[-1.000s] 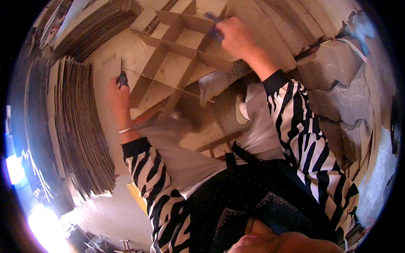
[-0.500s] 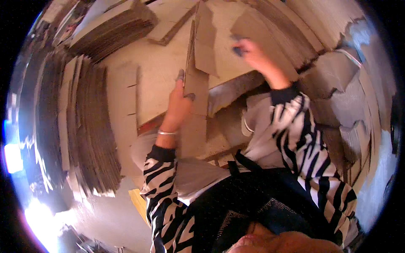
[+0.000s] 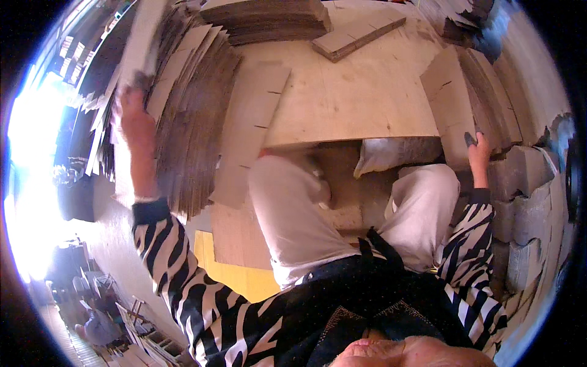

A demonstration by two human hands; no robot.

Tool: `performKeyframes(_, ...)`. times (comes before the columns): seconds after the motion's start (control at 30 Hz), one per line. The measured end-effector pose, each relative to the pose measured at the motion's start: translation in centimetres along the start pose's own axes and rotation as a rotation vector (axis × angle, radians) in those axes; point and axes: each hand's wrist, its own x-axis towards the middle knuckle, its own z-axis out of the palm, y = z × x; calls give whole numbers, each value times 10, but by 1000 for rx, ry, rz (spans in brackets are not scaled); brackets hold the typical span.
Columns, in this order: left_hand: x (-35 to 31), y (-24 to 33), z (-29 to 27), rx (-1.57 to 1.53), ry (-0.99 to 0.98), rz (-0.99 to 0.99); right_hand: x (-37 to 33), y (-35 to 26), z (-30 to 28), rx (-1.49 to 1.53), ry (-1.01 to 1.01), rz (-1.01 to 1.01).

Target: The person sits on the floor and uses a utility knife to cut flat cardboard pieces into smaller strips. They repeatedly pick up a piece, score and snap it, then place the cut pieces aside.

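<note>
My left hand, smeared by motion, is raised at the far left. Its fingers are closed on the lower end of a long, blurred cardboard piece, held beside a tall stack of cardboard sheets. On the right, my right hand grips the near edge of a slotted cardboard sheet, which leans on a row of similar ones. Dark covers sit on some fingertips of both hands. Part of the right hand's grip is hidden behind the sheet.
A pale wooden board lies before my knees, with a folded cardboard strip at its far side. Another cardboard stack stands at the back left. A slotted flat sheet lies left of the board. Wrapped bundles line the right.
My left hand has swung from the middle to the far left, carrying the cardboard piece off the board. My right hand has moved right to the slotted sheets. The view has turned left.
</note>
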Motion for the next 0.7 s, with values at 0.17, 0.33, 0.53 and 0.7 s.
performKeyframes(0.17,-103,-22,88,21,-636,-196,12,18,-4,133,195,-58)
performKeyframes(0.33,-55,-2,53,-235,-660,-247,8,-4,-33,124,229,-104)
performKeyframes(0.53,-45,157,82,-575,-436,-128,2,-202,-58,215,-7,-353)
performKeyframes(0.7,-102,243,146,-239,-678,-227,-2,-283,-27,28,-220,-505)
